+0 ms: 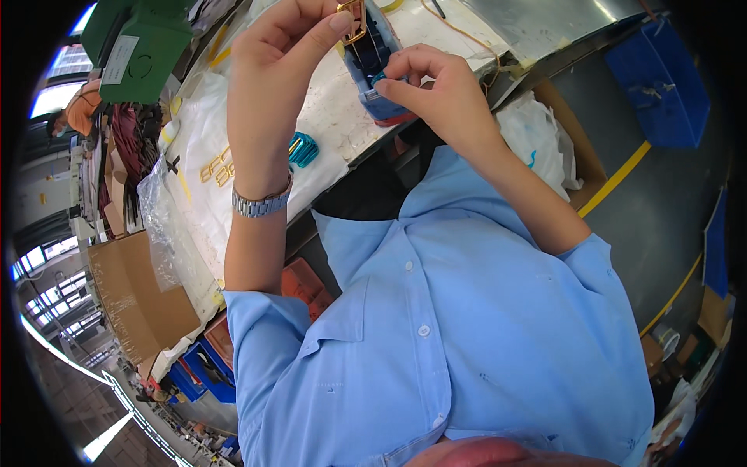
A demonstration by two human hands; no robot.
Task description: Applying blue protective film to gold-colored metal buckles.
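Note:
My left hand (292, 43) is raised over the bench, thumb and fingers pinching a gold-coloured metal buckle (353, 22). Below the buckle stands a narrow light-blue plastic bin (359, 82) with dark contents. My right hand (436, 82) is at its near right rim, thumb and fingertips closed on a small teal piece (379, 79) that is mostly hidden. Several more gold buckles (216, 168) lie on white plastic sheeting left of my left forearm. A looped teal bundle (303, 149) rests just right of that wrist.
A green box-shaped housing (144, 50) stands at the far left of the workbench (327, 117). Cardboard (140, 296) lines the left side. To the right are a white plastic bag (537, 140) in a carton and a blue bin (661, 82). Another person (80, 109) is far left.

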